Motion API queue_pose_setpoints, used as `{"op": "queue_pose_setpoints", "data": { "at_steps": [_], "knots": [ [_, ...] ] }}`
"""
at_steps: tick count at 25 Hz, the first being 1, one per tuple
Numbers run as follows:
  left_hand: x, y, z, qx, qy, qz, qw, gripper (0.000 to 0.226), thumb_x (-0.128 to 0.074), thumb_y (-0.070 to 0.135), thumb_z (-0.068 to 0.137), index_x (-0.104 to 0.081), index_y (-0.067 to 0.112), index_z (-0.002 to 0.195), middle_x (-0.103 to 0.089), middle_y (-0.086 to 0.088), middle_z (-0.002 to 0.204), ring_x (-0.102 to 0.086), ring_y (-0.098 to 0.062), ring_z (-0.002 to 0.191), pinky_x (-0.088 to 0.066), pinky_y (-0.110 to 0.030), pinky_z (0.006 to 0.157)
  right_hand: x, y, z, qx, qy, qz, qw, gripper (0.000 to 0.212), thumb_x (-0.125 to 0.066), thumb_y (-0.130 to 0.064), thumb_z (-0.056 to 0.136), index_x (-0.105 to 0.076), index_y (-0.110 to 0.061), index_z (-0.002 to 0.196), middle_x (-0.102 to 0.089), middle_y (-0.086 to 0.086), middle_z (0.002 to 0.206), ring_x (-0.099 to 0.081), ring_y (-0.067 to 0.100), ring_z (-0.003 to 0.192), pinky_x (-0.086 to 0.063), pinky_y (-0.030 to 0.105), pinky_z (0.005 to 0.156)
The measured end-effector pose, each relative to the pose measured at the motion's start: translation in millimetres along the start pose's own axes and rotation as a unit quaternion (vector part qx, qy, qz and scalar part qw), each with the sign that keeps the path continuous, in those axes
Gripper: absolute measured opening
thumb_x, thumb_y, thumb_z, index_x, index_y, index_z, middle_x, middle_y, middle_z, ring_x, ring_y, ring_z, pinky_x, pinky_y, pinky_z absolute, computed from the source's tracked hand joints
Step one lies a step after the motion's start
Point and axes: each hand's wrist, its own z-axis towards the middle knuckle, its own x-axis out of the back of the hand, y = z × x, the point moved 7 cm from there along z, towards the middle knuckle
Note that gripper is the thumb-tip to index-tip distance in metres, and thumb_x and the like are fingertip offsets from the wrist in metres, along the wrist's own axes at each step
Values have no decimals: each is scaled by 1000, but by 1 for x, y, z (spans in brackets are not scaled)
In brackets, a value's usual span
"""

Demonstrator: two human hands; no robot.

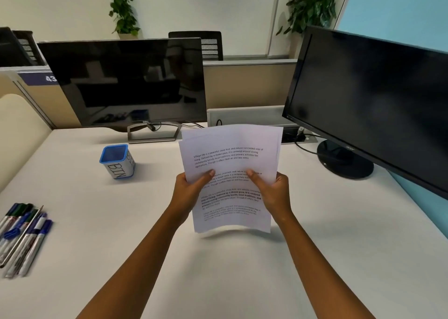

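A thin stack of printed white paper sheets (pixel 230 154) is held upright above the white desk (pixel 121 258), its lower edge just off the surface. My left hand (pixel 191 189) grips the stack's left edge, thumb on the front page. My right hand (pixel 272 190) grips the right edge the same way. The sheets are slightly fanned at the top, with paragraphs of black text on the front page.
A blue-rimmed cup labelled BIN (pixel 118 161) stands left of the papers. Several markers and pens (pixel 23 236) lie at the desk's left edge. A Dell monitor (pixel 126 83) stands behind, a second black monitor (pixel 373 105) at the right, with cables (pixel 305 146) near its base.
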Motion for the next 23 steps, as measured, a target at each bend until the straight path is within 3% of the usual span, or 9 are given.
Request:
{"op": "queue_pose_setpoints", "data": {
  "at_steps": [4,7,12,16,20,23],
  "knots": [
    [3,32,2,-57,25,8,998,29,-73,33,75,-70,22,102,-76,1,95,-74,-24,83,-63,-38,68,-4,-27,3,46,-6,18,999,16,-79,-25,79,-72,-18,92,-76,1,87,-74,18,74,-60,29,60],
    [5,28,0,-53,18,16,998,29,-76,32,71,-70,24,98,-77,4,89,-74,-22,81,-60,-32,66,-2,-23,1,45,-19,19,999,15,-78,-28,80,-71,-24,93,-76,-7,85,-73,17,77,-58,25,60],
    [-2,11,-6,-36,5,20,999,37,-78,30,68,-70,26,104,-77,4,96,-73,-27,86,-62,-38,70,-5,-5,-7,18,-43,15,999,14,-77,-21,79,-70,-28,89,-75,-17,80,-73,10,74,-58,23,59],
    [1,20,-2,-52,-13,26,998,36,-76,30,70,-69,27,105,-77,4,97,-73,-25,85,-62,-35,68,-3,-8,-5,35,-41,20,998,15,-75,-20,82,-69,-29,92,-75,-18,78,-72,9,74,-58,22,58],
    [5,4,-7,-30,-24,22,999,36,-78,27,71,-69,28,105,-77,9,97,-73,-19,88,-60,-29,66,-2,10,-6,33,-67,-12,997,23,-80,-19,78,-72,-23,99,-76,-11,88,-73,17,78,-59,25,63],
    [4,-8,-9,-21,-34,20,999,39,-82,21,74,-68,26,111,-76,5,102,-73,-23,92,-62,-34,71,0,25,-7,15,-68,-32,997,29,-82,-19,76,-71,-19,103,-75,-4,95,-72,22,82,-61,27,66]
  ]
}}
